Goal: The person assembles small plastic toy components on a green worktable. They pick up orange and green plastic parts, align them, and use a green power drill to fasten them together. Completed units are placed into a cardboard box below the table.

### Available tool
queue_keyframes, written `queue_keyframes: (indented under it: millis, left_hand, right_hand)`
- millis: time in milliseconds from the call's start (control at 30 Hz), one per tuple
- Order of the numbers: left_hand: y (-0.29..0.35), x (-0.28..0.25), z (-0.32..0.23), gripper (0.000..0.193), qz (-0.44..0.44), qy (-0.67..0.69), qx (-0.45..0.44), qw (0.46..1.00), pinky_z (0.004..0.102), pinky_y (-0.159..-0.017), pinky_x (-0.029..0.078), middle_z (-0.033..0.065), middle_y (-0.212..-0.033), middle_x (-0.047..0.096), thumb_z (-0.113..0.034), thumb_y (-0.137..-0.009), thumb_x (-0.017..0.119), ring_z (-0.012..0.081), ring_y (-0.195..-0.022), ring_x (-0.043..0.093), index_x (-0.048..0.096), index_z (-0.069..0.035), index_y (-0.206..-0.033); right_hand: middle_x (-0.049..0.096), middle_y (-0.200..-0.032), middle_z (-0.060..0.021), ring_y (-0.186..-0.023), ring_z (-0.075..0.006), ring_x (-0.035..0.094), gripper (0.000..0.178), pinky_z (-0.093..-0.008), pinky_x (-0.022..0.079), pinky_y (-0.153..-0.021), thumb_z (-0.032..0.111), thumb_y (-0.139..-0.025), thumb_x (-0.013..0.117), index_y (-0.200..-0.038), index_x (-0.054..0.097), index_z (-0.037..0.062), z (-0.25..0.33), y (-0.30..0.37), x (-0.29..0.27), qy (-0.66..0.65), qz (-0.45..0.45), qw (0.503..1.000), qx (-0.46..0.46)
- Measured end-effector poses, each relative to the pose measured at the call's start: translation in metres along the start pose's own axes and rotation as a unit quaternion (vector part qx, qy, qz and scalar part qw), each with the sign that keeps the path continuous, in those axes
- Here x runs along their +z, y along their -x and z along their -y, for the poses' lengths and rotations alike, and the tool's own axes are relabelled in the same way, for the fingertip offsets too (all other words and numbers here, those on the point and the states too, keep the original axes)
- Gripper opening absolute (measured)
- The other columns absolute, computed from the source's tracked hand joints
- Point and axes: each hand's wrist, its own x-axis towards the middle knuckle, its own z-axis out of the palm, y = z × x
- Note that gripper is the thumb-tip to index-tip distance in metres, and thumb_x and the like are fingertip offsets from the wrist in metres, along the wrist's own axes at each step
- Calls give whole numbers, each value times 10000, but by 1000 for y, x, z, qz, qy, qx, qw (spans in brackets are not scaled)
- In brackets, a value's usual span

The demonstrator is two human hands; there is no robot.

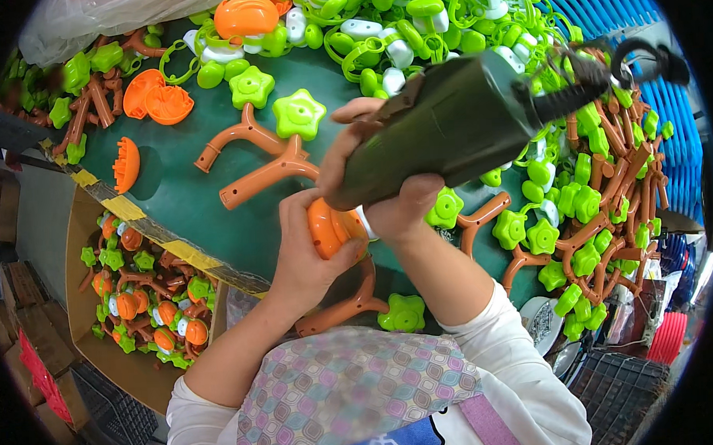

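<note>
My left hand (300, 245) is closed around an orange rounded plastic part (330, 227) with a white piece at its right side. My right hand (400, 213) grips a dark green electric screwdriver (455, 119), tilted with its corded end up to the right. Its tip is hidden behind the hands. Just beyond my left hand lies a brown Y-shaped branch piece (267, 175) with a light green star-shaped knob (298, 114). Another brown branch (352, 302) with a green star knob (402, 313) lies between my forearms.
Green and white parts (412, 29) are heaped at the back of the green table (181, 206). Brown branches with green knobs (603, 228) pile up at right. Loose orange shells (157, 97) lie at left. A cardboard box (90, 314) of orange, green and brown parts stands below the taped edge.
</note>
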Motion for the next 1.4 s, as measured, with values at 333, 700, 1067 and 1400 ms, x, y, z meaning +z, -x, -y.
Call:
queue_keyframes:
  millis: [333,700,1067,1400]
  left_hand:
    - [2,-3,2,889,-7,-56,89,994,444,-1050,449,184,-1332,422,-266,-699,901,352,-1237,485,404,-40,-1401]
    - [55,-94,14,931,-352,-22,87,932,423,-1103,433,133,-1424,411,-118,-678,824,286,-1301,477,340,-42,-1470]
    - [154,-262,114,702,-605,-168,-129,768,418,-1164,335,199,-1537,337,-256,-978,670,307,-1402,391,336,27,-1527]
    - [-50,-269,61,240,-407,-191,80,890,359,-933,521,131,-1075,661,-91,-940,644,247,-1027,668,639,8,-1159]
  right_hand:
    - [589,-723,-97,-601,-224,588,1103,-362,521,-567,888,-805,503,-1382,405,-48,87,50,-63,-13,-65,982,-175]
    - [637,-886,-112,-745,-205,611,566,-319,522,-682,408,-1045,540,-1386,460,-37,84,172,-205,211,-386,898,9]
    - [556,-1238,-191,-1172,-324,552,368,-452,430,-1042,39,-904,667,-1247,553,-32,54,92,-87,553,-184,741,-333]
    - [673,-1002,-104,-863,-300,632,277,-412,514,-753,68,-798,777,-1053,672,47,-1,-11,35,527,189,809,-180]
